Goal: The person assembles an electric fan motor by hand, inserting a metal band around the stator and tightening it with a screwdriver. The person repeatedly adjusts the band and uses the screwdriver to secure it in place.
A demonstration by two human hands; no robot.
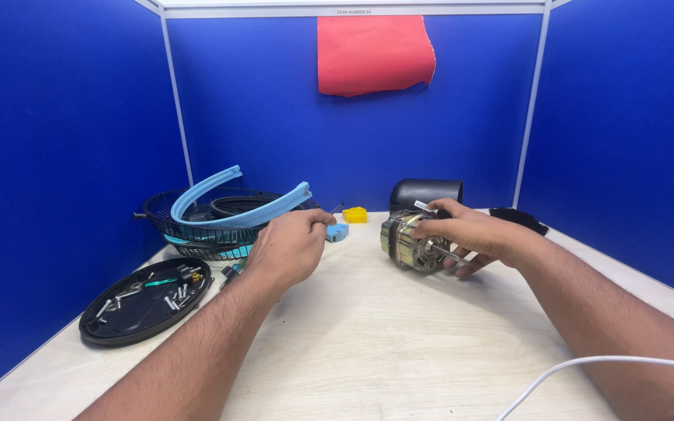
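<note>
**Bare fan motor held on the desk, shaft pointing at the camera**

The motor (413,242) sat near the middle of the pale desk (399,343), just in front of a black rounded housing (427,192). The right hand (473,234) lay over its top and near side, fingers curled around the metal body and about the thin shaft (450,253) that stuck out toward the camera; its grip was pressed onto the motor. The left hand (290,245) hovered apart, closed into a loose fist; what it pinched, if anything, could not be told, though a small dark tip showed just beyond it.

Judging by the laminated steel and windings, the motor was probably dense, heavy and rigid. The body looked the safest place to hold; the slim shaft and any exposed wiring seemed poor handles.

To the left lay wire fan guards (196,234) with light blue rim strips (235,206), and an oval black tray (146,300) of screws.
</note>
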